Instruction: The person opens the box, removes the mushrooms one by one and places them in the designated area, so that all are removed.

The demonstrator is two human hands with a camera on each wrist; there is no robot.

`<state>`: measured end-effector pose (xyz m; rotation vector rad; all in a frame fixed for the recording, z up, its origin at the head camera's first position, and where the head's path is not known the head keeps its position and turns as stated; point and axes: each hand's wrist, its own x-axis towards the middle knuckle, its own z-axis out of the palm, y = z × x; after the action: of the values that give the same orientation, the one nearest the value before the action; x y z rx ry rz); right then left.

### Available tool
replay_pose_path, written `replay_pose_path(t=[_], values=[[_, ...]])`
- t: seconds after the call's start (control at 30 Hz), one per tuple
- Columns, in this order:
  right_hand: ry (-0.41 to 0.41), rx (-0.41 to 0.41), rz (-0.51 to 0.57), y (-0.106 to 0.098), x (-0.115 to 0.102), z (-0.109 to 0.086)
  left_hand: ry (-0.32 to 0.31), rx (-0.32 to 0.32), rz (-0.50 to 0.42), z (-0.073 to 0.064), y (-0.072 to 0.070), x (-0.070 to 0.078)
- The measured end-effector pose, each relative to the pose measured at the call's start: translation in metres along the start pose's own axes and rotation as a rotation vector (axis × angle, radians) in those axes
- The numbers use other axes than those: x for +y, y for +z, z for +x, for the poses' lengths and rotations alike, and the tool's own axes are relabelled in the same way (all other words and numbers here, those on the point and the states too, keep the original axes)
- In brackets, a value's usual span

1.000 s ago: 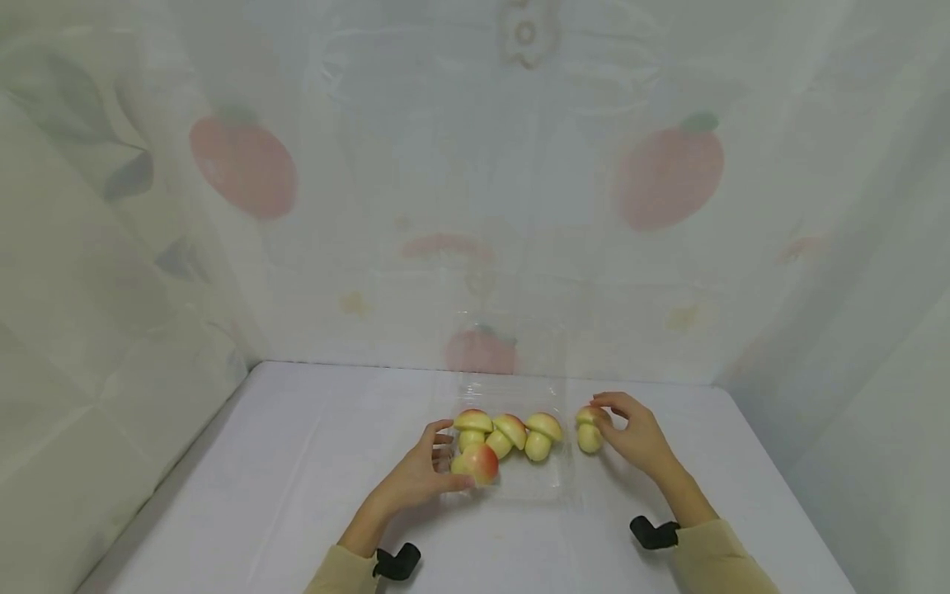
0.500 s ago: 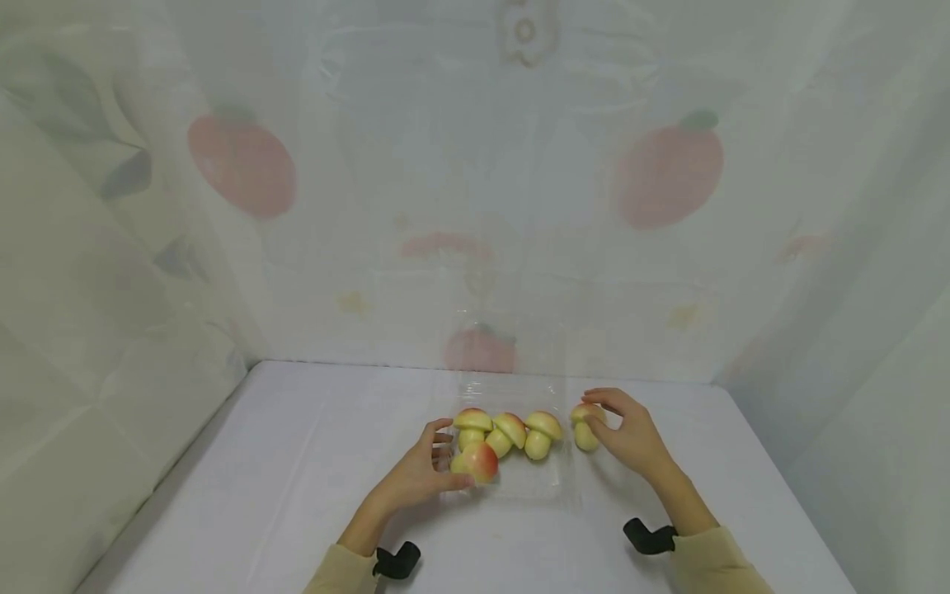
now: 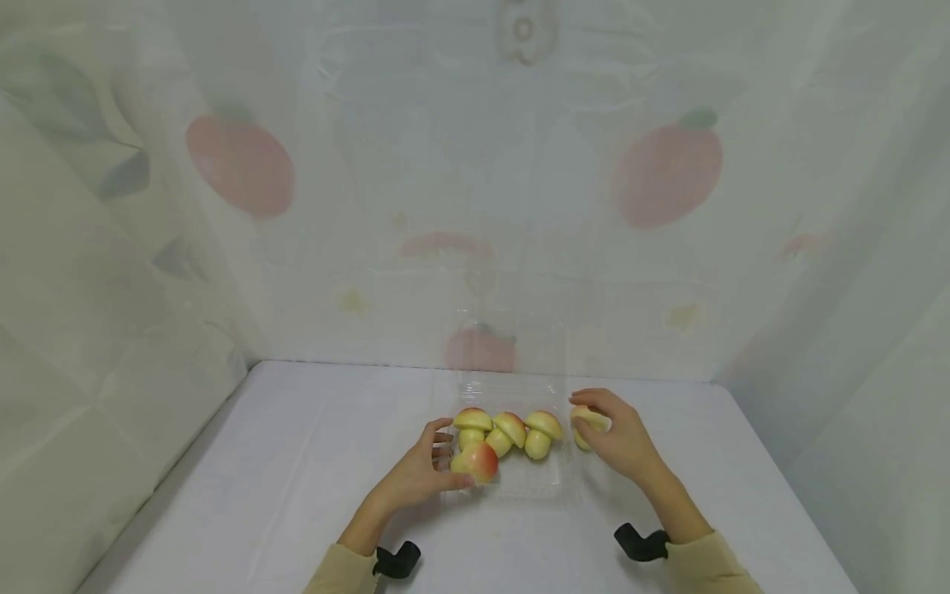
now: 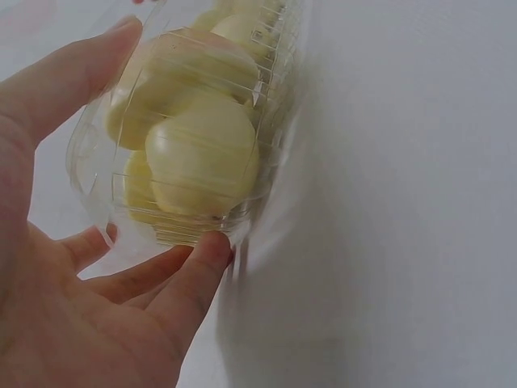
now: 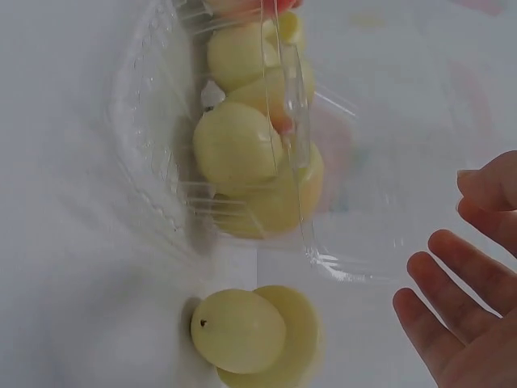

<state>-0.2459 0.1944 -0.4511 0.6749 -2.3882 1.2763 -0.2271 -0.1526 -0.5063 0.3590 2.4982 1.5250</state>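
Observation:
In the head view several yellow toy mushrooms with red-tinged caps lie in a clear plastic clamshell box (image 3: 534, 483); one mushroom (image 3: 478, 462) is at its front left. My left hand (image 3: 419, 474) holds the box's left side. The left wrist view shows its thumb at the upper rim and its fingers (image 4: 190, 295) at the lower edge. Just right of the box, another mushroom (image 5: 242, 331) rests on the table. My right hand (image 3: 619, 437) is beside it, partly covering it in the head view. In the right wrist view its fingers are spread and apart from that mushroom.
The box's transparent lid (image 3: 512, 342) stands raised at the back. A white-covered table (image 3: 312, 462) lies beneath everything. Printed plastic sheeting (image 3: 475, 165) hangs behind the table, with more sheeting at both sides.
My right hand has shifted left. The mushroom beside the box has moved slightly left, nearer the box, and its cap now shows between thumb and fingers. The left hand and box hold still.

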Motion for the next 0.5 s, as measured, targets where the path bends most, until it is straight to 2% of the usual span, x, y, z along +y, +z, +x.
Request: replay_pose_path(t=[0.5], values=[[-0.083,-0.007,0.001,0.015,-0.010,-0.003,0.010,-0.019,-0.012,0.000,-0.001,-0.002]])
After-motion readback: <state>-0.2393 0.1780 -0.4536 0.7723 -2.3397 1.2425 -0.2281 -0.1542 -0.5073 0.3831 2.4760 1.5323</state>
